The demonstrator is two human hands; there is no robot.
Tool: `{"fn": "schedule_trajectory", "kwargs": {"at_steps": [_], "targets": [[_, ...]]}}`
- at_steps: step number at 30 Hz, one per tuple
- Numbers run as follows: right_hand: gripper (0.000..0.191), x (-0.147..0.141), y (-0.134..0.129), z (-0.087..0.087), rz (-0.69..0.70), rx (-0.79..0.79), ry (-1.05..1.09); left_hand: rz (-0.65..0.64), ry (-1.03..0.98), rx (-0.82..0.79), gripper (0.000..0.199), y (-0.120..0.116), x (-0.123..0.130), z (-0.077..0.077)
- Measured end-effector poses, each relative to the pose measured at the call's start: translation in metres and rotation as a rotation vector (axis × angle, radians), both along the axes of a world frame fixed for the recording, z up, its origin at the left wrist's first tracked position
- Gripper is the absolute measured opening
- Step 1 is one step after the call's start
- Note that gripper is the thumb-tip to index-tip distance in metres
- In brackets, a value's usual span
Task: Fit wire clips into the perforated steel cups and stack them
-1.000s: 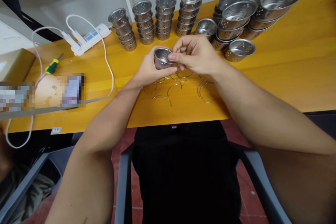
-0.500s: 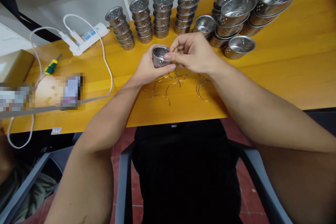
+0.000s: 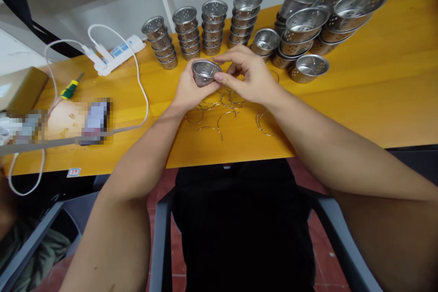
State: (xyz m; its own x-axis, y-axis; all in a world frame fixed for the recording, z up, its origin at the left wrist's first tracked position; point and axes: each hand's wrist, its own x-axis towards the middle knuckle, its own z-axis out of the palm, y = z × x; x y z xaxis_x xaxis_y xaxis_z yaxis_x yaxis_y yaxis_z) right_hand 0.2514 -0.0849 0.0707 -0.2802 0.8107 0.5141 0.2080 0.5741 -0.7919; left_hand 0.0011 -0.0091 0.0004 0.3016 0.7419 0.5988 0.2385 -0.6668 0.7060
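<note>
Near the middle of the table, my left hand (image 3: 188, 86) is closed around a small perforated metal cup (image 3: 205, 69), its open mouth tilted up toward me. My right hand (image 3: 248, 73) is at the cup's right side, with the thumb on the near rim and the index finger reaching to the far rim. A thin shiny line shows inside the cup; I cannot make out whether it is a wire. Under and in front of my hands, several thin curved wires (image 3: 227, 116) lie on the wooden table (image 3: 369, 100).
Stacks of perforated cups (image 3: 212, 29) stand along the back. Larger nested baskets (image 3: 303, 32) and a single one (image 3: 310, 69) are at right. To the left lie a power strip (image 3: 121, 54) with white cables, a screwdriver (image 3: 70, 90), a phone (image 3: 96, 118) and a box (image 3: 23, 86).
The cup has moved slightly left and tips more toward me. My right fingers have gone from a pinch at the rim to a wider spread across it. The view has shifted a little.
</note>
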Motion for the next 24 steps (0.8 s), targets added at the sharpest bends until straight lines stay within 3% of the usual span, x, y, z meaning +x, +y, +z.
{"fn": "schedule_trajectory", "kwargs": {"at_steps": [3,9,14,24], "targets": [[0.099,-0.002,0.001,-0.005,0.032,0.000,-0.024,0.020,-0.001,-0.015,0.081,0.000,-0.001,0.000],[0.088,-0.002,0.002,-0.007,0.019,0.041,-0.091,0.029,0.005,-0.013,0.074,-0.007,0.001,0.006],[0.101,-0.002,0.003,-0.009,0.029,0.073,-0.087,0.059,0.011,-0.059,0.075,-0.009,0.000,0.006],[0.058,0.004,-0.003,0.003,0.028,0.109,-0.150,0.033,-0.015,-0.016,0.077,-0.008,-0.001,0.007]]}}
